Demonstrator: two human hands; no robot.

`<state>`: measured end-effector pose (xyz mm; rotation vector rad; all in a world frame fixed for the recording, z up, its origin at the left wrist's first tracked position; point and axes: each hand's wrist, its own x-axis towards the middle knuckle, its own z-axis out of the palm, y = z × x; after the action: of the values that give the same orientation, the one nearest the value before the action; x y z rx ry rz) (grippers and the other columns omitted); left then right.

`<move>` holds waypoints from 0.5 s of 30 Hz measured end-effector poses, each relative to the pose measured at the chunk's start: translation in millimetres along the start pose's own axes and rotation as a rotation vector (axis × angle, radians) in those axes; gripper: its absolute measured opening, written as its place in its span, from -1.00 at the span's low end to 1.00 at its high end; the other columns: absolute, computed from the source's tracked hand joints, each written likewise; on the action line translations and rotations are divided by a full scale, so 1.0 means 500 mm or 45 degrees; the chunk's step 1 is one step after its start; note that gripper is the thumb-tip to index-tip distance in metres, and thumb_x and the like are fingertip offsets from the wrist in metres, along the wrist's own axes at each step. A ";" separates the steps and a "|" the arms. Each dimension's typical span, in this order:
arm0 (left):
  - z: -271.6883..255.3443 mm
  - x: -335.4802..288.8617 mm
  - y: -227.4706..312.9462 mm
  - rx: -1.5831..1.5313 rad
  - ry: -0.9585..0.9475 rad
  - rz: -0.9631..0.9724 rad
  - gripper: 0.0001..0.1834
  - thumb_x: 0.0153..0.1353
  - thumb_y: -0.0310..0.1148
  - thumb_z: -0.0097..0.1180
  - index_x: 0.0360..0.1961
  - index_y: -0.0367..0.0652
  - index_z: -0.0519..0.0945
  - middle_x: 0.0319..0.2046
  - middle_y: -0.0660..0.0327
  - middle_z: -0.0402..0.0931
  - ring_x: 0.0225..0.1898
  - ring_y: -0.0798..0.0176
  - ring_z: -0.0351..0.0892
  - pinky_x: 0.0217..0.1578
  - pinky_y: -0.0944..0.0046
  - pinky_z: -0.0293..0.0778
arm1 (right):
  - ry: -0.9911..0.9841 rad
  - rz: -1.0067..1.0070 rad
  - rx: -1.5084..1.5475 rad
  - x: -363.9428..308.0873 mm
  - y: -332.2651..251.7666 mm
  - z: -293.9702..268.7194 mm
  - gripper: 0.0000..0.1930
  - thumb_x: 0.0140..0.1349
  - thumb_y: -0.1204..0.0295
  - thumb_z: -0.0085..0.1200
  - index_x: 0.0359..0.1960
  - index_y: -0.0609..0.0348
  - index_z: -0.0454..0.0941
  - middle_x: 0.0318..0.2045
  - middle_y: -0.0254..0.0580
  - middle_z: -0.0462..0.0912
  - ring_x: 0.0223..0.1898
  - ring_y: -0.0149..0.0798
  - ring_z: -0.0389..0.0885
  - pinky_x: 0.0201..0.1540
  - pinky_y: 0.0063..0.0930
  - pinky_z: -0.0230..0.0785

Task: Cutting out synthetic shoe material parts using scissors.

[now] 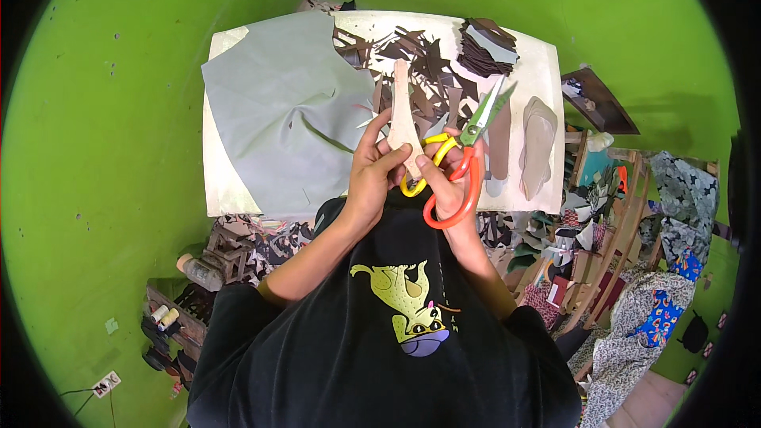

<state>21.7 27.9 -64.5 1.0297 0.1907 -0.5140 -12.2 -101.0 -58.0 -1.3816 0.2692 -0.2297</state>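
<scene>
Above the near edge of the table, my left hand [371, 178] pinches a long beige cut-out piece [402, 115], narrow at its upper end and wider below; its material is hard to tell. My right hand [449, 195] presses its thumb on the lower end of the same piece. Scissors [479, 122] with one red and one yellow handle hang on my right hand, their green and silver blades slightly apart and tilted up to the right. Dark brown scraps [428, 59] lie behind the piece.
A large grey sheet [285, 103] covers the left of the white table [543, 71]. Stacked dark pieces [485, 47] lie at the back right, with sole-shaped beige pieces [538, 147] nearer. Right of the table stand a wooden rack [614, 246] and patterned cloth [638, 325].
</scene>
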 end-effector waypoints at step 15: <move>-0.040 0.063 0.009 0.153 0.112 0.278 -0.78 0.42 -0.32 0.07 -0.12 -0.28 0.57 -0.30 0.35 0.54 -0.27 0.54 0.44 -0.23 0.46 0.37 | -0.084 0.133 -0.153 -0.018 -0.008 -0.005 -0.55 0.02 0.69 0.20 -0.06 0.34 0.28 -0.49 -0.37 0.49 -0.46 -0.58 0.46 -0.32 -0.68 0.36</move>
<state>53.0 37.1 -83.4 1.1756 0.1247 -0.2850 -21.5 -101.2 -53.8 -1.4865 0.3036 -0.0821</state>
